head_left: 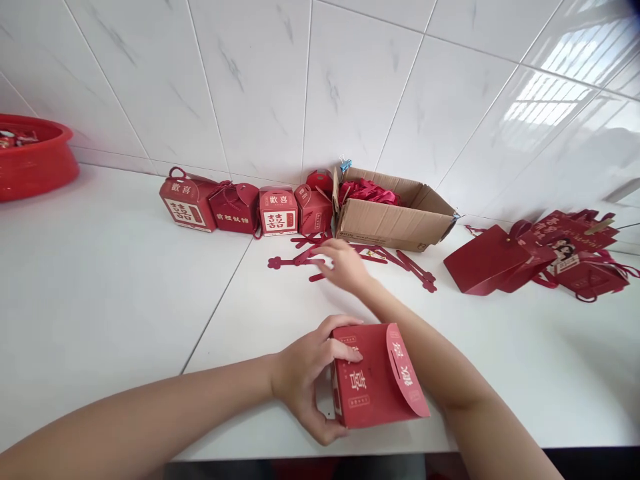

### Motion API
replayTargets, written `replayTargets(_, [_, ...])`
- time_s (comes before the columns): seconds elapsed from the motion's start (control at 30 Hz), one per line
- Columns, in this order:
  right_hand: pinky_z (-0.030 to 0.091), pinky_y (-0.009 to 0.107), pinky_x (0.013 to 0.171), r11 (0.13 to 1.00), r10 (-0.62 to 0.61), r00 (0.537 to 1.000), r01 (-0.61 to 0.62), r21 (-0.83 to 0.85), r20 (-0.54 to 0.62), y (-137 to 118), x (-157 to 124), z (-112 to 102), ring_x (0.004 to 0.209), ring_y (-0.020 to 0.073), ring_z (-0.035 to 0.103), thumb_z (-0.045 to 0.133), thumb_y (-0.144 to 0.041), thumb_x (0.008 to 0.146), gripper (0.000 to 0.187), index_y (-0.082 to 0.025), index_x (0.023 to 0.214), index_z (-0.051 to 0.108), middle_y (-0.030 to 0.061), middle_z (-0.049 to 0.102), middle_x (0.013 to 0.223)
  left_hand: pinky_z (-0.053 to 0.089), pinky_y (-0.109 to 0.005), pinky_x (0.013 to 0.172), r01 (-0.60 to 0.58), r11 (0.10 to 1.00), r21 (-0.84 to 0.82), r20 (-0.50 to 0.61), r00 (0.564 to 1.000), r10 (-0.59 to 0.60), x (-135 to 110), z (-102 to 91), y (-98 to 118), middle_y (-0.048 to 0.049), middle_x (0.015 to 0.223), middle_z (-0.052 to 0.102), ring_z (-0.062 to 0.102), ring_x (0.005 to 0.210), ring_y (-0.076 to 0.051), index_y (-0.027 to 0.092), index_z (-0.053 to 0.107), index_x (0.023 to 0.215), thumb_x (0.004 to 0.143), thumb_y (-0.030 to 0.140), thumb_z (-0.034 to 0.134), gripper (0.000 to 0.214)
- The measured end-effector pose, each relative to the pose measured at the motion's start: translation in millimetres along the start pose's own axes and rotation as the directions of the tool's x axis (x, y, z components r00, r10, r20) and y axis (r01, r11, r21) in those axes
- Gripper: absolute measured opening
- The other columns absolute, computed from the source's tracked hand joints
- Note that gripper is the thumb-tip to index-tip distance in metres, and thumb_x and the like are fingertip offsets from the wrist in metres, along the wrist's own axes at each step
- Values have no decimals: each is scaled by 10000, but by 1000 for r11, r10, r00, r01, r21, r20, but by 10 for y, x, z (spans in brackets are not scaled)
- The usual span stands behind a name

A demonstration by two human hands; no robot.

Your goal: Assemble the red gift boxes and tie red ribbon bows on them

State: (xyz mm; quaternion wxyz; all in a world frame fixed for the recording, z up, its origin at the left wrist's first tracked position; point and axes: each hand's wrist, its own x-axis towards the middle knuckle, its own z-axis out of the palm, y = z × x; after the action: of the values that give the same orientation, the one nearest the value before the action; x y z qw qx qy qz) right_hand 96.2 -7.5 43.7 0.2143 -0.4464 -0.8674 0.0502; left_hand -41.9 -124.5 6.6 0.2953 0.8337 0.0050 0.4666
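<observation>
- The left hand (pixel 305 380) grasps a red box (pixel 375 377) by its left side, thumb on top and fingers curled under the near edge.
- The red box sits at the near edge of the white counter (pixel 125 280), just in front of the person. It is tilted, and its rounded top flap with a slot faces right.
- The right hand (pixel 345 267) reaches forward with its fingers spread and loose, palm down, gripping nothing that shows. Its fingertips are slightly blurred.
- Under and around the right hand lie flat red strips (pixel 410 263) with rounded ends, scattered on the counter just in front of a cardboard box (pixel 390 223).
- The cardboard box lies open against the tiled wall (pixel 250 80), its flaps spread out. Inside it is a tangled heap of red pieces (pixel 367 192), and a blue clip (pixel 345 163) sits at its back left corner.
- To the left of the cardboard box, a row of finished boxes (pixel 234 210) stands along the wall, side by side and closed. They are red with light lettering, and some have cord handles.
- At the far left a red basin (pixel 30 167) rests on the counter. Something lies inside it, but too little shows to tell what.
- At the right, well apart from the hands, a pile of flat red cartons (pixel 500 260) lies overlapping, with cords trailing from them.
</observation>
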Motion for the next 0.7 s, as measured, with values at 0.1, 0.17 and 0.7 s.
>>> replayTargets(0.1, [195, 514, 1179, 991, -129, 980, 124, 43, 152, -387, 92, 261, 1440, 316, 267, 422, -447, 963, 519, -237, 1436, 448, 47, 315, 1570, 520, -499, 840, -10, 1000, 3, 3, 1000, 10, -31, -17, 11, -172, 1257, 402, 456, 1186, -386, 239, 331, 1273, 442, 394, 755, 946])
replayTargets(0.17, [82, 558, 1193, 983, -184, 942, 169, 78, 279, -457, 74, 361, 1483, 306, 161, 344, -479, 984, 552, -258, 1490, 347, 22, 227, 1600, 516, -506, 853, -23, 1000, -2, -2, 1000, 23, -44, -24, 14, -167, 1240, 410, 458, 1182, -382, 230, 333, 1278, 449, 408, 745, 943])
replayTargets(0.7, [59, 609, 1169, 999, 6, 988, 2, -51, 151, 260, -454, 213, 1426, 311, 271, 308, -438, 998, 497, -201, 1406, 460, 122, 471, 1434, 502, -504, 880, 24, 999, -34, 29, 999, -23, -10, -61, 48, -171, 1234, 437, 432, 1211, -384, 215, 372, 1289, 464, 323, 735, 908])
